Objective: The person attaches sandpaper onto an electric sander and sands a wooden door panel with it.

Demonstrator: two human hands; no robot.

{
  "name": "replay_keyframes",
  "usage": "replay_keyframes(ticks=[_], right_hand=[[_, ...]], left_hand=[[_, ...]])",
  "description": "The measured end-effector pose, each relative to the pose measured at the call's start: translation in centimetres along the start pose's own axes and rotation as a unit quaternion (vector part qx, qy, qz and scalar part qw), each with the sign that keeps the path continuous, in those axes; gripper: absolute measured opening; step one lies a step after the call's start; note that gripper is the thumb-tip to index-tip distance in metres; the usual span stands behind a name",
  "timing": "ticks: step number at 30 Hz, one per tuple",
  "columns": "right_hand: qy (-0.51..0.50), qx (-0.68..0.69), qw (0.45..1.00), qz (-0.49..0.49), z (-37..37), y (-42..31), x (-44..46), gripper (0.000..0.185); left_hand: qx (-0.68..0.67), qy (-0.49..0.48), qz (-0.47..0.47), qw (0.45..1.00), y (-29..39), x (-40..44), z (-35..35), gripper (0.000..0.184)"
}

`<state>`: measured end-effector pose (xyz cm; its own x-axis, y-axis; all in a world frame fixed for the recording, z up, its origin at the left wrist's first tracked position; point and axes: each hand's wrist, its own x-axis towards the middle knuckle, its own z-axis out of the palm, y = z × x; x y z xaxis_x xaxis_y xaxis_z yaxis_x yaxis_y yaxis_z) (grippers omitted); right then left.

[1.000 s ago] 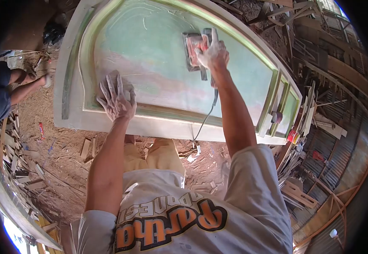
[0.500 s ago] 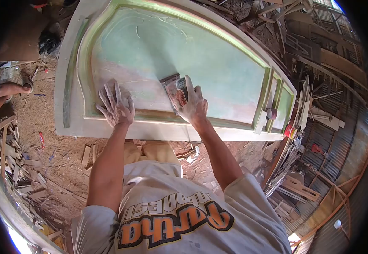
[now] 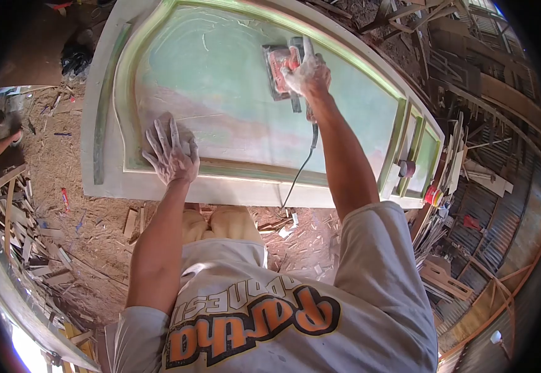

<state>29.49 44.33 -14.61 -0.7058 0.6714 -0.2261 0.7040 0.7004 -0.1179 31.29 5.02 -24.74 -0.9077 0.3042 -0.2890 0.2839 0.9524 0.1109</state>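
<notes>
A large wooden door panel [image 3: 221, 189] lies flat in front of me, its recessed middle greenish and pinkish with pale dust. My right hand [image 3: 309, 74] grips a red and black electric sander [image 3: 281, 68], whose flat pad rests on the panel's upper middle. From the sander a dark cord [image 3: 301, 168] runs down over the near edge. Spread flat, my left hand [image 3: 172, 152] presses on the lower left of the recessed area and its moulding. Both hands are coated with whitish dust.
Two small round containers, one dark [image 3: 406, 168] and one red and yellow [image 3: 433, 196], sit at the panel's right end. Wood scraps [image 3: 34, 248] litter the floor at left. Another person's leg [image 3: 2, 146] shows at far left. Stacked timber [image 3: 451, 155] stands at right.
My right hand has carried the sander up and to the right, from the lower middle to near the far moulding. The cord now shows. My left hand stays put; the other person's leg has shifted.
</notes>
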Motion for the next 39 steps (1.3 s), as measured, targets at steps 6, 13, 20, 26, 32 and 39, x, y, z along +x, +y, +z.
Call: replay_keyframes(ticks=[6, 13, 20, 26, 32, 39], right_hand=[[0.003, 0.045, 0.997, -0.059, 2.6, -1.1, -11.1, 0.103], [-0.038, 0.093, 0.995, -0.019, 2.6, -1.5, -19.6, 0.081], [0.019, 0.040, 0.999, 0.000, 2.4, 3.6, -8.7, 0.103], [0.015, -0.002, 1.000, 0.017, -0.2, 5.0, 3.2, 0.111], [-0.028, 0.009, 1.000, -0.005, -0.2, 2.1, -0.4, 0.108], [-0.085, 0.125, 0.988, 0.019, 1.0, -4.9, -13.6, 0.114]], left_hand=[[-0.016, 0.015, 0.009, 1.000, -0.2, 0.1, 0.4, 0.092], [-0.021, 0.012, 0.018, 1.000, -0.3, -0.1, -0.1, 0.095], [-0.017, 0.020, 0.021, 0.999, -0.1, -0.2, 0.4, 0.097], [-0.001, 0.017, 0.012, 1.000, 0.3, 0.0, 0.0, 0.095], [-0.002, 0.022, 0.015, 1.000, 0.0, 0.0, 0.3, 0.094], [-0.007, 0.084, 0.053, 0.995, 1.6, 0.5, 0.8, 0.093]])
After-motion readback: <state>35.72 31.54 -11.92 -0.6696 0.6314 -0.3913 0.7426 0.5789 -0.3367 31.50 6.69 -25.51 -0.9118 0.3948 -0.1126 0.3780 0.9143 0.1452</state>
